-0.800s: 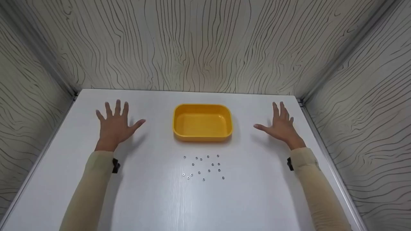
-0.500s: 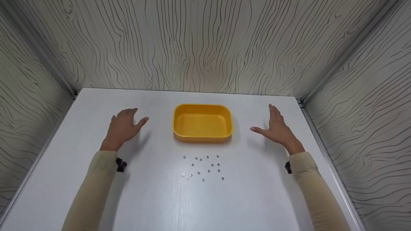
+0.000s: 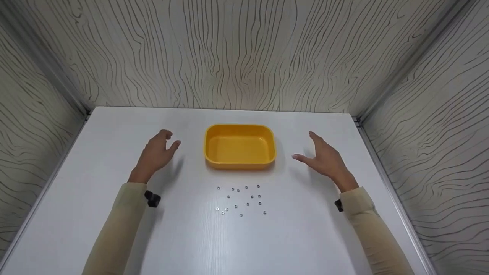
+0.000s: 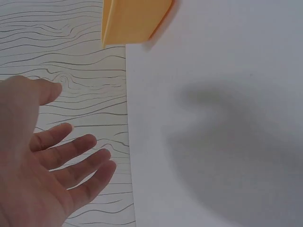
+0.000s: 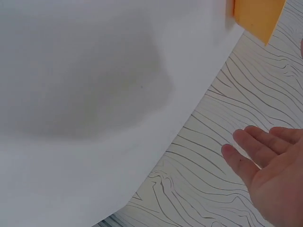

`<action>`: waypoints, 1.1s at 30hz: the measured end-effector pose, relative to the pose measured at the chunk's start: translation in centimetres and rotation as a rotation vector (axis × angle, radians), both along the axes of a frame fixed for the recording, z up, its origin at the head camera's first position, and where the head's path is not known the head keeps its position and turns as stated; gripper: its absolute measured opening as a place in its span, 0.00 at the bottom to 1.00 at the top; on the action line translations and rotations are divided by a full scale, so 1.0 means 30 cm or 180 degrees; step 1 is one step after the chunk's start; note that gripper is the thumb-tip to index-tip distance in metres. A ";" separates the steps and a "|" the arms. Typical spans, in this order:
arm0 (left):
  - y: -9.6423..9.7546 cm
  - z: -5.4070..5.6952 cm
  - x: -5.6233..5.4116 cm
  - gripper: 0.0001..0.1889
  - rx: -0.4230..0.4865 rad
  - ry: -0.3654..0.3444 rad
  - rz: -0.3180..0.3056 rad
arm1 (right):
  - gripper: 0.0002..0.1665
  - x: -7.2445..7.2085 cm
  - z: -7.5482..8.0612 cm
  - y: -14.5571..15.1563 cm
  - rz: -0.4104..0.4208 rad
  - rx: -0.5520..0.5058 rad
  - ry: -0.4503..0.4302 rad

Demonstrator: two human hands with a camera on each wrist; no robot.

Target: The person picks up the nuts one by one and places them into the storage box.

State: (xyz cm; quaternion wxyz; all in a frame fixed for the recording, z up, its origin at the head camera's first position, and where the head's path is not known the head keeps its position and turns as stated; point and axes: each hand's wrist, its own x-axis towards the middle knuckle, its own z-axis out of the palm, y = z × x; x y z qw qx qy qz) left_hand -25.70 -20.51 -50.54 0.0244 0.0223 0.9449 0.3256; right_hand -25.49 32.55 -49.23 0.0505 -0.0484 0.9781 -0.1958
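Note:
A yellow rectangular tub [image 3: 240, 166] with rounded corners stands toward the back of the white table. In front of it lie several small metal nuts [image 3: 248, 204], scattered loosely; they look like nuts but are tiny in the head view. My left hand [image 3: 154, 154] hovers left of the tub, fingers loosely bent and thumb apart, holding nothing. To the tub's right, my right hand [image 3: 324, 158] is raised above the table, thumb spread from the fingers, also holding nothing. Both palms face inward. In each wrist view only a corner of the tub [image 4: 137, 21] shows.
The white table [image 3: 183, 236] meets a wood-grain patterned back wall [image 3: 229, 57]. Similar panels rise at the left and right sides [image 3: 450, 126]. A small black device [image 3: 153, 199] sits at the left cuff, another [image 3: 339, 205] at the right cuff.
Both hands have moved inward toward the tub. The left hand's spread fingers have bent and turned inward; the right hand has turned slightly inward too. The tub and nuts have stayed put.

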 end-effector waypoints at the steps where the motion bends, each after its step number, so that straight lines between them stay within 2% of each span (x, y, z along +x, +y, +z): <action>1: 0.009 -0.003 0.000 0.31 0.0012 -0.0011 0.0008 | 0.75 0.006 0.001 -0.005 0.0014 -0.0007 0.0042; 7: 0.070 -0.010 0.006 0.29 0.0177 -0.0081 0.0038 | 0.67 0.042 0.001 -0.040 0.0099 -0.0109 0.0245; 13: 0.129 -0.027 0.014 0.28 0.0334 -0.0084 -0.0024 | 0.61 0.087 -0.001 -0.080 0.0217 -0.0134 0.0275; 19: 0.189 -0.041 0.016 0.28 0.0307 -0.0121 -0.0073 | 0.57 0.128 -0.008 -0.107 0.0360 -0.0133 0.0345; 23: 0.219 -0.052 0.017 0.27 0.0256 -0.0075 -0.0173 | 0.53 0.157 -0.013 -0.122 0.0465 -0.0115 0.0364; 27: 0.243 -0.061 0.021 0.28 0.0294 -0.0020 -0.0264 | 0.50 0.184 -0.019 -0.142 0.0533 -0.0086 0.0309; 33: 0.277 -0.076 0.028 0.31 0.0380 0.0048 -0.0253 | 0.50 0.226 -0.044 -0.185 0.0588 -0.0168 0.0021</action>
